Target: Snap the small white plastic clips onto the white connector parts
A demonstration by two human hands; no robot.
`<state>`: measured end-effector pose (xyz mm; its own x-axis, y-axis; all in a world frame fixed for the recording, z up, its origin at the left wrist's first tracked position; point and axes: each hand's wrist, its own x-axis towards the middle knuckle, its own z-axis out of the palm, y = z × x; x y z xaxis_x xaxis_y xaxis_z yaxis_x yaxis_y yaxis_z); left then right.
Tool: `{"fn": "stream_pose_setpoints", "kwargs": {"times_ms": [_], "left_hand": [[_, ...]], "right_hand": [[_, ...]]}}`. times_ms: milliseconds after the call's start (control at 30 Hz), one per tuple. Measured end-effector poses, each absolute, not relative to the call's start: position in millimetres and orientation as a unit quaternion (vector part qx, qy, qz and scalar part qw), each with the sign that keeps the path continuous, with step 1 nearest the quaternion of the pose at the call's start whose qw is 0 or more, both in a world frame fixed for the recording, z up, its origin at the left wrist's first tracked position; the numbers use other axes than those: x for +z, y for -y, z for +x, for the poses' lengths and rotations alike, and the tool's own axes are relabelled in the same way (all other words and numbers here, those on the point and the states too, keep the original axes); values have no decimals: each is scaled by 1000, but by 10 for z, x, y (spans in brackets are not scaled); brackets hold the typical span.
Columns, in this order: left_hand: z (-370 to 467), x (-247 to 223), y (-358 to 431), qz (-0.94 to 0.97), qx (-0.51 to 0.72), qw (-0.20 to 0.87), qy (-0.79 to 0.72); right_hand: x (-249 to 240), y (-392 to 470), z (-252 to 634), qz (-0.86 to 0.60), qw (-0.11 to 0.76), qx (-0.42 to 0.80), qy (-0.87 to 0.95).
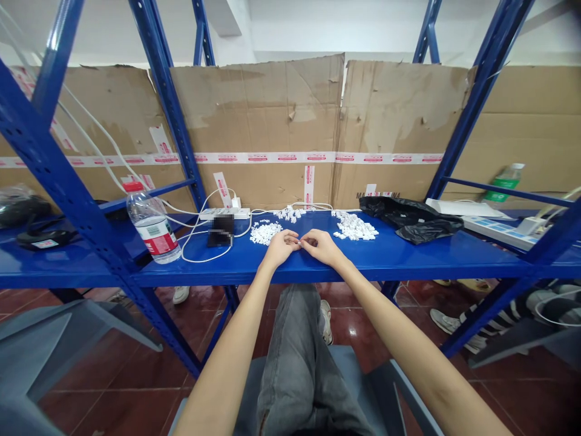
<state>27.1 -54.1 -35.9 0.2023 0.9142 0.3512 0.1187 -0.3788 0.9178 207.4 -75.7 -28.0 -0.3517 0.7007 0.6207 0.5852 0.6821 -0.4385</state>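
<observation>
Over the front part of the blue shelf (422, 257), my left hand (282, 246) and my right hand (319, 244) meet fingertip to fingertip. Both are closed in a pinch around something small and whitish, mostly hidden by the fingers. Just left of my left hand lies a heap of small white pieces (265, 232). A larger heap of white pieces (356, 226) spreads to the right of my right hand. Behind the hands, toward the cardboard, is a third group of white pieces (289, 213). The pieces are too small to name.
A water bottle (155, 227) with a red cap stands at left, near a dark phone-like object (220, 231), a power strip (227, 214) and loose white cables. A black plastic bag (415, 219) lies at right. Cardboard (272, 109) walls the back; blue posts (170, 109) flank the shelf.
</observation>
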Motion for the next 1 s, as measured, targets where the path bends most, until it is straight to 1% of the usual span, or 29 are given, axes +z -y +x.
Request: {"fn": "stream_pose_setpoints", "kwargs": {"times_ms": [200,467,700,1000], "left_hand": [[285,-327,570,664,512,385,-385],[304,-281,614,680,530,352,-364],[315,-295,625,692,516,362,-353],[300,-348,587,701,488,390,-346]], "right_hand": [[-269,730,2059,-431,409,72,801],[-252,715,2087,-433,409,157,788],[-311,627,2159,-432,412,229,769],[-320,614,2165,-439,392,241,771]]}}
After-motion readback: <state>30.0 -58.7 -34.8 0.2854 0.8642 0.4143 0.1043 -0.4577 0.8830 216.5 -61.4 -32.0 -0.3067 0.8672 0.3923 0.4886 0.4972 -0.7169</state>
